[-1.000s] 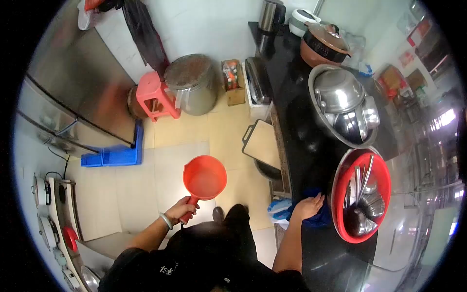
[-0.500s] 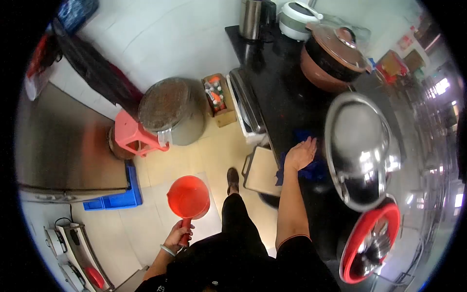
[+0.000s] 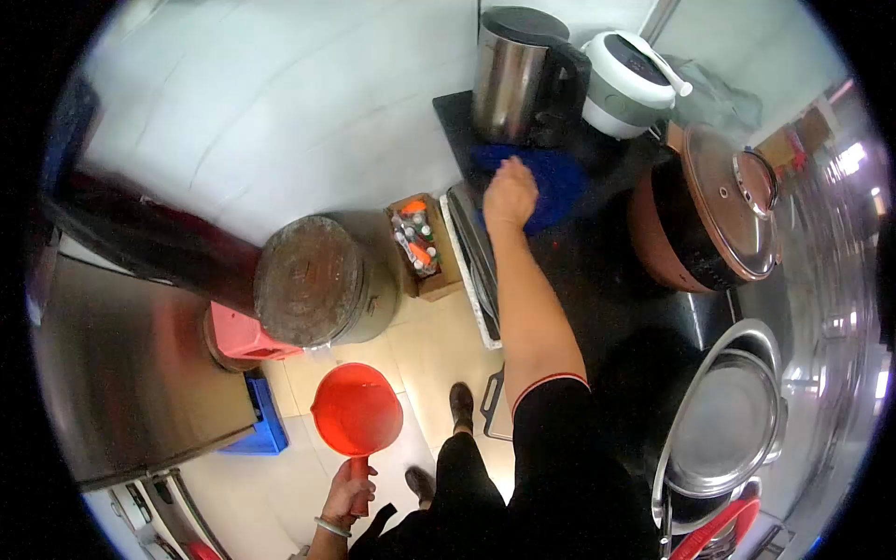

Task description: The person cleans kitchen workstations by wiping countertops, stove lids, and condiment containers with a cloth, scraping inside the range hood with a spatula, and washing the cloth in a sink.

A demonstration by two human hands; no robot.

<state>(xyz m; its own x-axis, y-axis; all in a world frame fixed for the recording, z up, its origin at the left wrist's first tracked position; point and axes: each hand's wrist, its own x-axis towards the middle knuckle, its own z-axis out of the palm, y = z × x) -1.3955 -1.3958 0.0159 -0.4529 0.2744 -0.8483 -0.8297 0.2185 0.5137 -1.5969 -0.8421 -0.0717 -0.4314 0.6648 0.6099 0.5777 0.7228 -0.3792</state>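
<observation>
Left hand [image 3: 349, 490] wrapped round red dipper [image 3: 357, 409] handle; right hand [image 3: 511, 193] on blue cloth [image 3: 557, 191], grip unclear, kettle [image 3: 509, 91] just beyond.

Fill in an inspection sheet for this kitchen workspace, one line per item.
Surface: black countertop, glossy.
Job's things: blue cloth spread on the countertop beside the kettle; red dipper above the floor.
Clutter: white-and-grey appliance, lidded brown pot, metal bowls along the countertop.
Hands: left hand grips the dipper's handle; right hand on the cloth, grip unclear.
Cables: nothing seen clearly.
Surroundings: tiled floor, large drum, box of bottles.
</observation>
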